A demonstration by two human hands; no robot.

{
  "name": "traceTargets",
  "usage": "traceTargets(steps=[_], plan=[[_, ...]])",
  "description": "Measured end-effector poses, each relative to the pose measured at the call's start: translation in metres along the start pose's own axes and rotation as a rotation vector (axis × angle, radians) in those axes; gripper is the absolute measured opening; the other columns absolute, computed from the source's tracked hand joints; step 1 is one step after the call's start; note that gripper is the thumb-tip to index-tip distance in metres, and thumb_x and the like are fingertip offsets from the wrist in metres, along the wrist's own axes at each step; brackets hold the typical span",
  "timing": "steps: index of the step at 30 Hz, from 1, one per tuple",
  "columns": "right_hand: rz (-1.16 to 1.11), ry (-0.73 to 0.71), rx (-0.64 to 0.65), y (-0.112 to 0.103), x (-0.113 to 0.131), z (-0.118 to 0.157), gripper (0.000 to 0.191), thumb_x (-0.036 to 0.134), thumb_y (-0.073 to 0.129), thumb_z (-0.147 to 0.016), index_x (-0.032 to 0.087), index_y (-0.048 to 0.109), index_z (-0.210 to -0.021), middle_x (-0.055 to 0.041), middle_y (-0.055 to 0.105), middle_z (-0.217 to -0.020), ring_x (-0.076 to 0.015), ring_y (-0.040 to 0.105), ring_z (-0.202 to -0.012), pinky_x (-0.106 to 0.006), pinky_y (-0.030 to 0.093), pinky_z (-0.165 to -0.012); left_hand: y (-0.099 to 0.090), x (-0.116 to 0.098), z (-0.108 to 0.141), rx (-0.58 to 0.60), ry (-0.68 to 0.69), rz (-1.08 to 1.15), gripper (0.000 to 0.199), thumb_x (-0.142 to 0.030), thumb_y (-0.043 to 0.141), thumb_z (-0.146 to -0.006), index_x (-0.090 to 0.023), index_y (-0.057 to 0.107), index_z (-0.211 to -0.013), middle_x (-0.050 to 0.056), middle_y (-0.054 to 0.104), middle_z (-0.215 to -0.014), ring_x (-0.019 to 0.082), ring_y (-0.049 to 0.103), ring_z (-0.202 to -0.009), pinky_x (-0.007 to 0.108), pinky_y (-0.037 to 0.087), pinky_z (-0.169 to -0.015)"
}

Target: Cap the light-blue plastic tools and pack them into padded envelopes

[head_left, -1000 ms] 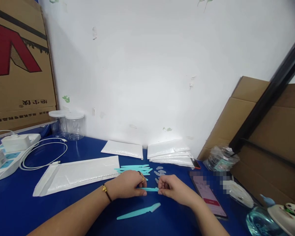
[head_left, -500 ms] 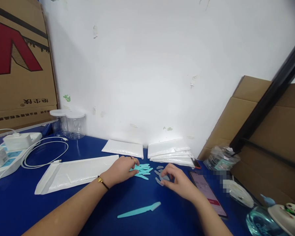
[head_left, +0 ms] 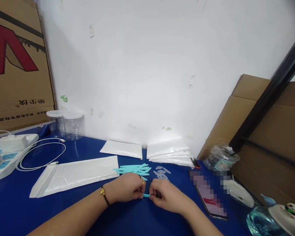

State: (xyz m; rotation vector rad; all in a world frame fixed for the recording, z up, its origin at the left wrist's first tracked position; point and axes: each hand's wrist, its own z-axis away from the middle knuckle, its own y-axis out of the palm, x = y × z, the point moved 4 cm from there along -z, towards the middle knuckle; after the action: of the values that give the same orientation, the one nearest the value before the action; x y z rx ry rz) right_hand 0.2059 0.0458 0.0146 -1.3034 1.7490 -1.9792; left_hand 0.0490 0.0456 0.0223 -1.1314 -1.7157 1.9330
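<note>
Between my two hands, just above the blue table, is a teal stick (head_left: 146, 195). My left hand (head_left: 130, 187) pinches its left end, and the fingers of my right hand (head_left: 165, 194) are closed at its other end. Whether a clear cap is in my right fingers is hidden. Behind my left hand lies a pile of teal sticks (head_left: 135, 169). Several small translucent caps (head_left: 161, 173) lie just beyond my right hand.
A long white padded envelope (head_left: 76, 175) lies at left, smaller ones (head_left: 121, 149) and a stack (head_left: 169, 150) by the wall. Right are a phone (head_left: 208, 196) and a panda-lidded jar (head_left: 263, 223). Left are a power strip (head_left: 17, 155) and clear jars (head_left: 73, 127).
Both hands have come together nearer me, now holding a teal stick between them. The single capped stick at the front no longer shows on the table. The view has shifted slightly.
</note>
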Motion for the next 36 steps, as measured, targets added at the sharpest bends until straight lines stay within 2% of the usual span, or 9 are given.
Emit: traceTargets(steps=[6, 11, 15, 18, 22, 25, 29, 32, 36], plan=[[-0.033, 0.012, -0.065, -0.019, -0.003, 0.005, 0.009, 0.013, 0.052, -0.078, 0.020, 0.058, -0.079, 0.0011, 0.056, -0.075, -0.0109, 0.050, -0.065, -0.020, 0.037, -0.058, -0.011, 0.005, 0.001, -0.105, -0.028, -0.055, 0.009, -0.022, 0.052, -0.081, -0.022, 0.062, -0.083, -0.001, 0.064, -0.080, 0.014, 0.057, -0.072, 0.022, 0.036, -0.063], [0.040, 0.164, -0.164, -0.040, -0.038, 0.016, 0.010, 0.018, 0.052, -0.080, 0.019, 0.060, -0.074, -0.0001, 0.058, -0.072, -0.0132, 0.052, -0.063, -0.022, 0.037, -0.056, -0.029, 0.023, 0.006, -0.159, -0.152, -0.061, 0.016, -0.026, 0.046, -0.084, -0.020, 0.060, -0.080, 0.001, 0.064, -0.077, 0.015, 0.056, -0.071, 0.024, 0.035, -0.061], [0.092, 0.246, -0.222, -0.048, -0.057, 0.019, 0.011, 0.022, 0.053, -0.081, 0.020, 0.062, -0.075, -0.0008, 0.059, -0.074, -0.0141, 0.053, -0.065, -0.023, 0.038, -0.058, -0.032, 0.033, 0.006, -0.174, -0.199, 0.000, 0.016, -0.028, 0.045, -0.083, -0.021, 0.060, -0.080, 0.000, 0.063, -0.076, 0.015, 0.055, -0.069, 0.023, 0.033, -0.057], [0.079, 0.207, -0.245, -0.040, -0.051, 0.013, 0.009, 0.022, 0.052, -0.082, 0.021, 0.061, -0.079, 0.0000, 0.057, -0.077, -0.0128, 0.053, -0.065, -0.023, 0.039, -0.059, -0.027, 0.033, 0.004, -0.170, -0.187, 0.004, 0.016, -0.029, 0.047, -0.082, -0.021, 0.060, -0.079, 0.000, 0.063, -0.074, 0.014, 0.054, -0.068, 0.023, 0.032, -0.057], [0.080, 0.162, -0.209, -0.019, -0.038, 0.003, 0.005, 0.021, 0.058, -0.079, 0.022, 0.060, -0.082, -0.0007, 0.055, -0.087, -0.0137, 0.054, -0.073, -0.023, 0.041, -0.064, -0.021, 0.035, 0.003, -0.159, -0.187, 0.012, 0.016, -0.031, 0.048, -0.081, -0.021, 0.060, -0.079, 0.000, 0.062, -0.074, 0.014, 0.053, -0.068, 0.023, 0.032, -0.057], [0.085, 0.149, -0.185, -0.012, -0.034, 0.000, 0.006, 0.016, 0.056, -0.079, 0.022, 0.058, -0.081, -0.0009, 0.053, -0.087, -0.0146, 0.054, -0.076, -0.024, 0.042, -0.066, -0.022, 0.036, 0.003, -0.163, -0.184, 0.037, 0.017, -0.032, 0.047, -0.082, -0.020, 0.059, -0.078, 0.000, 0.062, -0.074, 0.014, 0.053, -0.069, 0.023, 0.033, -0.058], [0.183, 0.063, -0.184, -0.012, -0.031, -0.001, 0.007, 0.014, 0.052, -0.079, 0.020, 0.056, -0.079, -0.0018, 0.053, -0.083, -0.0167, 0.052, -0.079, -0.026, 0.042, -0.070, -0.026, 0.032, 0.005, -0.189, -0.185, 0.100, 0.020, -0.032, 0.041, -0.085, -0.020, 0.057, -0.082, 0.000, 0.061, -0.077, 0.014, 0.052, -0.069, 0.022, 0.034, -0.059], [0.256, 0.017, -0.205, -0.013, -0.028, -0.002, 0.010, 0.012, 0.049, -0.080, 0.019, 0.056, -0.077, -0.0025, 0.054, -0.081, -0.0171, 0.051, -0.077, -0.028, 0.041, -0.072, -0.027, 0.029, 0.005, -0.164, -0.202, 0.122, 0.022, -0.033, 0.038, -0.086, -0.020, 0.055, -0.081, 0.000, 0.059, -0.073, 0.013, 0.050, -0.064, 0.022, 0.033, -0.056], [0.103, 0.038, -0.241, -0.019, -0.026, 0.001, 0.011, 0.018, 0.045, -0.086, 0.019, 0.055, -0.080, -0.0018, 0.056, -0.078, -0.0158, 0.051, -0.073, -0.028, 0.040, -0.068, -0.028, 0.026, 0.004, -0.153, -0.188, 0.130, 0.022, -0.033, 0.038, -0.086, -0.019, 0.054, -0.082, 0.000, 0.059, -0.072, 0.012, 0.050, -0.062, 0.022, 0.034, -0.056]])
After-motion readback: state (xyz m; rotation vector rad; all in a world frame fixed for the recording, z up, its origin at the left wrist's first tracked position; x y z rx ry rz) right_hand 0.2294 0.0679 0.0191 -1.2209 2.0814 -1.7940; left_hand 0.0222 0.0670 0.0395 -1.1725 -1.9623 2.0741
